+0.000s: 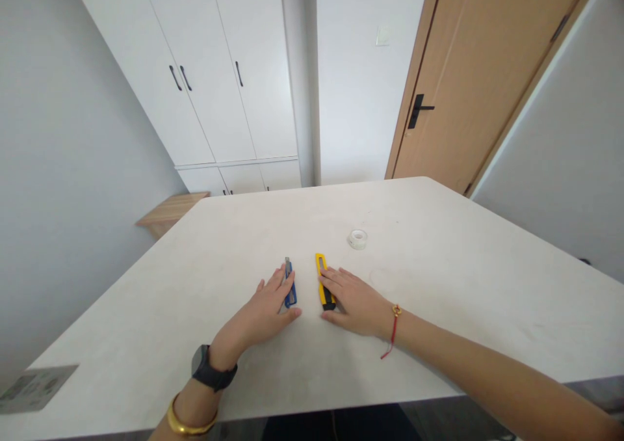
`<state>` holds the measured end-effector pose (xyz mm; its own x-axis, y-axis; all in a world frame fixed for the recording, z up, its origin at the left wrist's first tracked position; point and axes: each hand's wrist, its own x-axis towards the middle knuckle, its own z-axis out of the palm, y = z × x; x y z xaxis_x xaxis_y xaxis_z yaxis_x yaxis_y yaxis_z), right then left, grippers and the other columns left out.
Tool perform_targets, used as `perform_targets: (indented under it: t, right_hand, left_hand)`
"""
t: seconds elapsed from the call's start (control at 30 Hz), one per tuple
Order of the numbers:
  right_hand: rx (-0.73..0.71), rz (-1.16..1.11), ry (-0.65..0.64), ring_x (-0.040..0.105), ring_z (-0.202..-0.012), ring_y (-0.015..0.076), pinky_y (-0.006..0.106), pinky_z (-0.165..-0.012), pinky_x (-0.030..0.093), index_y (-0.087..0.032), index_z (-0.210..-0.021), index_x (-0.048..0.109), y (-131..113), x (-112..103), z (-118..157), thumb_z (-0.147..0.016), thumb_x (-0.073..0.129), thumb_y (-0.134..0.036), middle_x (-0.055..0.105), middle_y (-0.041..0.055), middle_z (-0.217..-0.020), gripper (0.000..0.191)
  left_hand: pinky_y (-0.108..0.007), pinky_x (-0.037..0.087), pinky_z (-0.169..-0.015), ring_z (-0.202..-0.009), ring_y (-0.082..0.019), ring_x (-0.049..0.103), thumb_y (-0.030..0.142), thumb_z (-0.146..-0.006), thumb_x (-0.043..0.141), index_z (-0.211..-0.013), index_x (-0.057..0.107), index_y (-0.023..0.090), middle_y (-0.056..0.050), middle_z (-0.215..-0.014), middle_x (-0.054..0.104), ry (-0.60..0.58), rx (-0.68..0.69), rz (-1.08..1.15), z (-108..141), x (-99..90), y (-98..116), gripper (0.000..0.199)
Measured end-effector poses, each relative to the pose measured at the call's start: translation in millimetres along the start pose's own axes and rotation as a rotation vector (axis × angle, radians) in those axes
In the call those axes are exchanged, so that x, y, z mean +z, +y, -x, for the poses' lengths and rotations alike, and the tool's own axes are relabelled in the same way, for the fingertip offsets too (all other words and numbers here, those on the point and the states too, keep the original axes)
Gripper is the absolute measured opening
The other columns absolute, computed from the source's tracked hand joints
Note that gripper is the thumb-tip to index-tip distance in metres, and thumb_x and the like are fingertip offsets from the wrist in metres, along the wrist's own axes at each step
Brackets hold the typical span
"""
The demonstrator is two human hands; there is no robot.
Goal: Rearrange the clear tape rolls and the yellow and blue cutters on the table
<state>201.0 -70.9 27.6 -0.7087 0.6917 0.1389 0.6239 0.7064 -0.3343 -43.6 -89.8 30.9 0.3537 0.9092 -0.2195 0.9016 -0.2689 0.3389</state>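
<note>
A blue utility knife [293, 296] lies on the white table, pointing away from me. My left hand [267, 307] rests flat beside it, fingers outstretched and partly over it. To its right, roughly parallel, lies a yellow and black utility knife [320, 262]. My right hand [355, 301] lies flat at that knife's right side, with fingertips touching its body and the thumb near its black end. Neither hand is wrapped around a knife. Beyond my right hand sits a clear roll of tape [358, 239].
The white table [244, 223] fills the lower view, its near edge close to my body. A grey printed sheet [39, 389] is at the table's left corner. Behind stand white cabinets [234, 116], a wooden door [472, 70] and a low wooden surface [170, 210].
</note>
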Motion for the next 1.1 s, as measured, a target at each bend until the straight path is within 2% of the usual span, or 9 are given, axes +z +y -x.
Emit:
perform_targets:
  t: [0.17, 0.33, 0.47, 0.63, 0.77, 0.9, 1.1]
  right_hand:
    - [0.071, 0.050, 0.033, 0.043, -0.133, 0.0323, 0.054, -0.114, 0.028, -0.007, -0.135, 0.050, 23, -15, 46, -0.082, 0.060, -0.041, 0.047, 0.0221, -0.142, 0.064]
    - [0.129, 0.076, 0.103, 0.044, -0.132, 0.0333, 0.055, -0.113, 0.031, -0.008, -0.134, 0.051, 45, -26, 82, -0.081, 0.061, -0.037, 0.048, 0.0208, -0.141, 0.061]
    - [0.141, 0.049, 0.133, 0.045, -0.131, 0.0337, 0.056, -0.112, 0.032, -0.010, -0.135, 0.050, 54, -29, 90, -0.081, 0.062, -0.038, 0.048, 0.0201, -0.141, 0.062]
    - [0.118, -0.006, 0.162, 0.043, -0.132, 0.0335, 0.058, -0.113, 0.028, -0.013, -0.136, 0.049, 57, -28, 90, -0.080, 0.064, -0.038, 0.048, 0.0185, -0.142, 0.063]
    - [0.120, -0.014, 0.159, 0.044, -0.132, 0.0329, 0.057, -0.113, 0.029, -0.012, -0.136, 0.049, 58, -27, 90, -0.082, 0.061, -0.037, 0.048, 0.0188, -0.142, 0.060]
    - [0.127, -0.019, 0.163, 0.043, -0.132, 0.0327, 0.055, -0.113, 0.030, -0.012, -0.136, 0.049, 59, -26, 91, -0.083, 0.060, -0.037, 0.047, 0.0190, -0.143, 0.060]
    - [0.130, -0.049, 0.177, 0.042, -0.133, 0.0324, 0.054, -0.113, 0.030, -0.013, -0.137, 0.048, 60, -24, 92, -0.083, 0.061, -0.038, 0.045, 0.0181, -0.144, 0.061]
  left_hand:
    - [-0.054, 0.012, -0.115, -0.146, -0.027, 0.003, 0.051, -0.090, 0.039, -0.151, 0.019, 0.017, -0.012, -0.159, 0.001, 0.049, 0.007, 0.016, 2, 2.4, -7, 0.074]
    - [-0.054, 0.014, -0.115, -0.146, -0.029, 0.009, 0.056, -0.088, 0.044, -0.150, 0.023, 0.019, -0.013, -0.159, 0.006, 0.069, 0.077, 0.068, 2, 1.6, -11, 0.075]
    - [-0.055, 0.013, -0.115, -0.145, -0.029, 0.014, 0.051, -0.089, 0.044, -0.149, 0.028, 0.020, -0.013, -0.159, 0.008, 0.056, 0.081, 0.099, 4, 0.9, -10, 0.069]
    - [-0.053, 0.015, -0.115, -0.144, -0.029, 0.021, 0.047, -0.090, 0.045, -0.147, 0.032, 0.022, -0.010, -0.159, 0.011, 0.070, 0.096, 0.127, 3, 0.5, -13, 0.063]
    - [-0.046, 0.019, -0.117, -0.143, -0.028, 0.023, 0.048, -0.087, 0.050, -0.145, 0.038, 0.022, -0.009, -0.158, 0.017, 0.076, 0.081, 0.146, 0, -1.9, -14, 0.064]
    - [-0.041, 0.021, -0.117, -0.143, -0.026, 0.026, 0.043, -0.086, 0.053, -0.142, 0.043, 0.022, -0.007, -0.157, 0.021, 0.065, 0.105, 0.141, -7, -0.4, 4, 0.061]
    - [-0.039, 0.023, -0.117, -0.143, -0.026, 0.026, 0.038, -0.086, 0.056, -0.143, 0.041, 0.014, -0.013, -0.157, 0.020, -0.005, 0.239, 0.100, -27, 11.8, 69, 0.064]
